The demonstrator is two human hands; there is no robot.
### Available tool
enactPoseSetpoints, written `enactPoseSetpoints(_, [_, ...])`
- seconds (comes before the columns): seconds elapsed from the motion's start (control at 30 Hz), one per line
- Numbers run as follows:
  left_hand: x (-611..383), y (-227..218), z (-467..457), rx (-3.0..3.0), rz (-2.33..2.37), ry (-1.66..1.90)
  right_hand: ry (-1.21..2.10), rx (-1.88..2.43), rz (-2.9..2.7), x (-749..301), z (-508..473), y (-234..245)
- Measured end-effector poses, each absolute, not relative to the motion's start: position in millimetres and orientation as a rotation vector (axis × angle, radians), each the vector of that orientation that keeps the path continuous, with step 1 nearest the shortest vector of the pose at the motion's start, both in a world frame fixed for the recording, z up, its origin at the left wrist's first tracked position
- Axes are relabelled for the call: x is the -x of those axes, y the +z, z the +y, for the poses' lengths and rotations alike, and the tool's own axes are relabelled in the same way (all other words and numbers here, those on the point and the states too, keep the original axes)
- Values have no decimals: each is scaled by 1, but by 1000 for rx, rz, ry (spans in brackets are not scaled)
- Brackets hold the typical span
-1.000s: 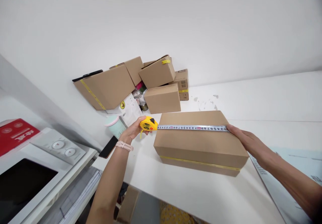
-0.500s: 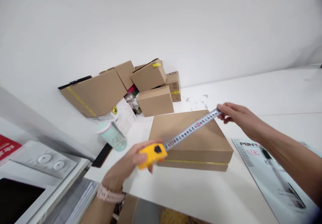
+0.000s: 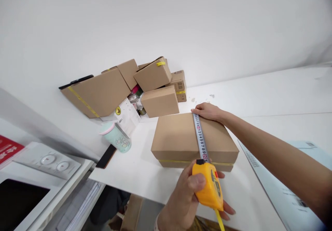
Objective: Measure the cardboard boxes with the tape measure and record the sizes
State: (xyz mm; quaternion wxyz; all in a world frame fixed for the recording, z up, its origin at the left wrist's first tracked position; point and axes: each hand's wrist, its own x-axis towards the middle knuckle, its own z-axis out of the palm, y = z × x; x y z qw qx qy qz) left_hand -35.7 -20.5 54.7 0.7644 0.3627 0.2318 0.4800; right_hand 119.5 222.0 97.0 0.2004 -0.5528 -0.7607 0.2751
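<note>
My left hand (image 3: 185, 194) is closed around the yellow case of a tape measure (image 3: 207, 186), just in front of a cardboard box (image 3: 173, 134). From the case the silver blade (image 3: 199, 134) runs back across the box's top, front to back. At the far edge of that box, my right hand (image 3: 209, 110) pinches the blade's end, which its fingers hide. The closed box lies flat on the white table, a yellow tape strip along its front side. A yellow strap hangs from the bottom of the case.
More cardboard boxes (image 3: 160, 103) are stacked against the wall at the back left. A mint tumbler (image 3: 118, 139) and a dark phone-like slab (image 3: 105, 156) sit left of the box. A light-blue printed sheet (image 3: 290, 175) lies right. A microwave (image 3: 38, 175) stands lower left.
The tape measure has swung from a slant above the box to a front-to-back line over it. My left hand moved right and nearer; my right hand moved left to the box's far edge.
</note>
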Motion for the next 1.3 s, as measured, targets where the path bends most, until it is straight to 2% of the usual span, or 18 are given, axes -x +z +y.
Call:
enactPoseSetpoints(0.4, [24, 37, -32, -632, 478, 1052, 807, 1417, -2140, -125, 213, 94])
enactPoseSetpoints(0.77, [24, 40, -34, -678, 522, 1068, 720, 1464, -2185, -124, 214, 94])
enactPoseSetpoints(1.0, [62, 31, -46, -815, 601, 1115, 744, 1521, -2086, -123, 213, 93])
enactPoseSetpoints(1.07, [80, 32, -53, -940, 721, 1199, 729, 1520, -2094, -122, 211, 95])
enactPoseSetpoints(1.2, [108, 32, -65, -1079, 1160, 1686, 712, 1453, -2088, -127, 205, 99])
enactPoseSetpoints(1.3, [126, 21, -61, -1044, 1312, 1801, 746, 1324, -1920, -141, 196, 96])
